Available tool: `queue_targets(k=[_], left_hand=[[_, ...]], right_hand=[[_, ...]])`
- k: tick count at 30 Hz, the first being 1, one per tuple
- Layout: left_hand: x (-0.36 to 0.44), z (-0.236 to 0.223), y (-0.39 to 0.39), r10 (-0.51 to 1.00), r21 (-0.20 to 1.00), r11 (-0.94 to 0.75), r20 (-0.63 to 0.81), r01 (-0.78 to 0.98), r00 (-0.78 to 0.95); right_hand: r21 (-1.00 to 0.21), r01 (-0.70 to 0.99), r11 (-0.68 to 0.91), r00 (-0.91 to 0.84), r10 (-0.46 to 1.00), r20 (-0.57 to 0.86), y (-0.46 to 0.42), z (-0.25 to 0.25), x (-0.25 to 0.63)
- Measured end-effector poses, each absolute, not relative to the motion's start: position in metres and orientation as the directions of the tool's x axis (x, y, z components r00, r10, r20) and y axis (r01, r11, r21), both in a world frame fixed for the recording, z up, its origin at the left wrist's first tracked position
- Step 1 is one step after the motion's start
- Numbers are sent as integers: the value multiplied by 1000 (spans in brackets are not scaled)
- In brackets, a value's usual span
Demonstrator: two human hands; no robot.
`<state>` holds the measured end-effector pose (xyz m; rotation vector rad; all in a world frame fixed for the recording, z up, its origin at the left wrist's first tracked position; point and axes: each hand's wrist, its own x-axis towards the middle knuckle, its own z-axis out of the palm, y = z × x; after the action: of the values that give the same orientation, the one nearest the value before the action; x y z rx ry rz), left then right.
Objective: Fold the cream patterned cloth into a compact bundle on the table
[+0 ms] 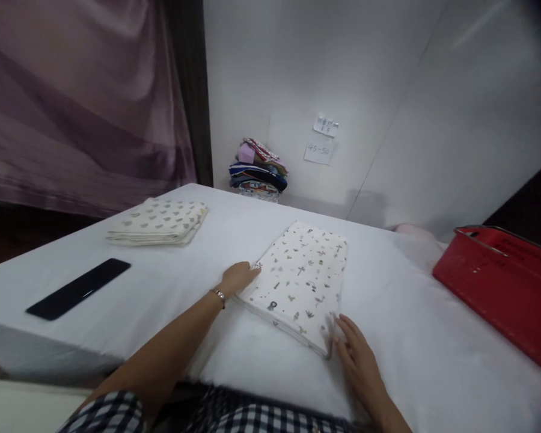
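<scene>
A folded white cloth (304, 276) with small grey and brown motifs lies flat on the white-covered table (171, 294), in front of me. At its left edge, my left hand (240, 279) is closed on the fabric, its fingertips partly hidden by the cloth. My right hand (358, 359) rests beside the near right corner, fingers stretched out and touching the edge. Further left lies a second folded cloth (162, 221), cream with grey leaf-like prints, apart from both hands.
A flat black object (79, 289) lies at the table's left. On the right stands a red basket (496, 288) with a metal handle. Behind the table's far edge is a stack of folded fabrics (258, 171). Paper notes (320, 150) hang on the wall; a pinkish curtain (81, 108) hangs at left.
</scene>
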<state>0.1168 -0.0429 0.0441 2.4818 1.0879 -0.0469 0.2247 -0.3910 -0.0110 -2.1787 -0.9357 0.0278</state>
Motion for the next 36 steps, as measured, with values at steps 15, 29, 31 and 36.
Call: queue_targets(k=[15, 29, 31, 36], left_hand=[[90, 49, -36, 692, 760, -228, -314, 609, 650], [80, 44, -40, 568, 805, -137, -414, 578, 711], [82, 42, -38, 570, 788, -190, -397, 585, 719], [87, 45, -28, 576, 719, -316, -373, 619, 727]], right_hand=[[-871, -8, -491, 726, 596, -343, -368, 17, 198], [-896, 91, -434, 649, 708, -277, -369, 11, 204], [-894, 105, -436, 642, 716, -273, -371, 18, 212], [-892, 115, -438, 726, 650, -226, -367, 28, 262]])
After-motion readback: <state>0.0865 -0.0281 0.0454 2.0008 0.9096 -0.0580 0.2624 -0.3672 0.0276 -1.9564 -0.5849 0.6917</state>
